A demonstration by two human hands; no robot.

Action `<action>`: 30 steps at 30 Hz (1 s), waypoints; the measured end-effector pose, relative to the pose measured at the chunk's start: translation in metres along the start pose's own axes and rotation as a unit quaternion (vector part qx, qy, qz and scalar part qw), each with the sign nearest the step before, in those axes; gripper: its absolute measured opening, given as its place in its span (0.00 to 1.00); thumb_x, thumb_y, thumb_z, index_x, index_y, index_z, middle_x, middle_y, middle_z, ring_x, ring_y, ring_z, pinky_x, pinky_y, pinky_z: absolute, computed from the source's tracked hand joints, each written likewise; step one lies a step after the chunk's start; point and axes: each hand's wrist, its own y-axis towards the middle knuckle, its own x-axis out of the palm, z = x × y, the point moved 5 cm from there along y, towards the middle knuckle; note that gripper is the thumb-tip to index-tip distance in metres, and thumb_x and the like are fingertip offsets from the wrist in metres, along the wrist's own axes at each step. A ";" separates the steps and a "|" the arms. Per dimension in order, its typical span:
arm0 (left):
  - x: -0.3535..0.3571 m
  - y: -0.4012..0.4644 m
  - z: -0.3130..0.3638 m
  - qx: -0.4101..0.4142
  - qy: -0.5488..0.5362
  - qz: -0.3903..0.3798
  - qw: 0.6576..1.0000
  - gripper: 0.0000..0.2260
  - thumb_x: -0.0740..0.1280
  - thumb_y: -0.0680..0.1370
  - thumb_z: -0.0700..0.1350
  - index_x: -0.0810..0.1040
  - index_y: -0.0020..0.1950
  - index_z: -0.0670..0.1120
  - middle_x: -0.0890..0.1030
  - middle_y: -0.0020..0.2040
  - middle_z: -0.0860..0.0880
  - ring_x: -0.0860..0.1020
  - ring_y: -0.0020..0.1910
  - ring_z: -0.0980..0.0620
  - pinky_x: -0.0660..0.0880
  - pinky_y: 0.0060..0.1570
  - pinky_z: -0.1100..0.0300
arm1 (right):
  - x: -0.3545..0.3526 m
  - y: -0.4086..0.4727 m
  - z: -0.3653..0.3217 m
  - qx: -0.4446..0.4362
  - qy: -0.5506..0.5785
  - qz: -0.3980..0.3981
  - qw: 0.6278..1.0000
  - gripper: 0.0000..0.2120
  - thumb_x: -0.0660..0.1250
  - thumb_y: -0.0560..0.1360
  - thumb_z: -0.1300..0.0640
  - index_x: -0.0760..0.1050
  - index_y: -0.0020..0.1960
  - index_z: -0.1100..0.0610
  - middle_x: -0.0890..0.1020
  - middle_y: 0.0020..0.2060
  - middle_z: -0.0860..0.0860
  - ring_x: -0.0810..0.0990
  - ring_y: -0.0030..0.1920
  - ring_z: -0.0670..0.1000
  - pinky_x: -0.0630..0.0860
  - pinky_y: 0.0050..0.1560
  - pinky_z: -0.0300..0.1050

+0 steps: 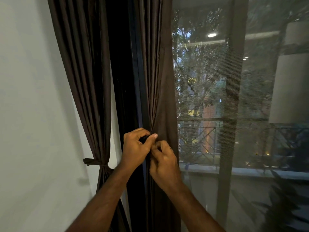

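Pinching the bunched folds of the dark brown curtain (pixel 160 91), the left hand (pixel 136 148) has its fingers curled and its thumb pressed flat against the cloth. A small dark thing sits between thumb and fingers, too shadowed to tell what it is. The right hand (pixel 164 164) lies just below, touching the left. Its fingers are curled into the same gathered fabric, with the knuckles towards the camera. Both forearms come up from the bottom edge and meet at the curtain.

That curtain hangs in tight pleats from the top of the view to the bottom. It is drawn narrow where the hands grip it and stands in front of a dark window frame (pixel 136 91). To the left hangs a second curtain (pixel 87 67) of the same cloth, cinched low down by a knotted tie-back (pixel 95 162) and lying against a plain white wall (pixel 30 114).

To the right, a fine insect screen (pixel 205 91) covers the glass, and a broad vertical bar (pixel 232 106) crosses it. Through the mesh show dim trees (pixel 197 64) and a metal railing (pixel 200 141) with crossed bars. A round ceiling light (pixel 212 35) is mirrored in the pane. The room is dim, the daylight outside low.
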 end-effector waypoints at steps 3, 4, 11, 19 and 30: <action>-0.006 0.000 -0.006 -0.005 0.005 0.012 1.000 0.12 0.72 0.76 0.46 0.81 0.35 0.42 0.79 0.32 0.48 0.78 0.32 0.48 0.75 0.32 0.45 | -0.025 0.006 0.002 0.025 0.075 0.056 0.995 0.09 0.66 0.79 0.56 0.84 0.54 0.54 0.78 0.44 0.44 0.78 0.47 0.46 0.74 0.47 0.47; -0.007 0.000 -0.007 -0.006 0.008 0.015 1.000 0.12 0.72 0.77 0.46 0.82 0.36 0.42 0.79 0.32 0.48 0.78 0.32 0.47 0.75 0.32 0.44 | -0.034 0.010 0.011 0.073 0.097 0.102 0.987 0.07 0.67 0.79 0.58 0.84 0.52 0.53 0.79 0.44 0.44 0.78 0.47 0.45 0.75 0.47 0.47; -0.011 -0.001 -0.009 -0.015 0.000 0.011 1.000 0.12 0.71 0.77 0.48 0.85 0.39 0.42 0.81 0.34 0.48 0.80 0.34 0.47 0.78 0.34 0.43 | -0.036 0.032 0.080 0.351 0.206 0.063 0.911 0.19 0.73 0.76 0.51 0.75 0.65 0.49 0.79 0.51 0.37 0.80 0.51 0.36 0.78 0.51 0.35; -0.011 -0.004 -0.001 0.025 0.096 0.070 0.993 0.08 0.73 0.77 0.44 0.84 0.40 0.41 0.79 0.32 0.50 0.77 0.29 0.54 0.74 0.28 0.58 | -0.055 0.021 0.048 0.282 0.081 0.168 0.941 0.07 0.72 0.75 0.60 0.81 0.51 0.50 0.81 0.41 0.42 0.80 0.42 0.42 0.82 0.47 0.51; -0.005 -0.010 0.009 0.033 0.143 0.078 0.986 0.11 0.71 0.77 0.44 0.82 0.37 0.42 0.74 0.31 0.52 0.73 0.28 0.55 0.71 0.27 0.56 | -0.020 -0.007 -0.014 0.061 -0.037 0.110 0.991 0.15 0.66 0.76 0.61 0.81 0.61 0.57 0.82 0.46 0.49 0.82 0.45 0.51 0.77 0.46 0.52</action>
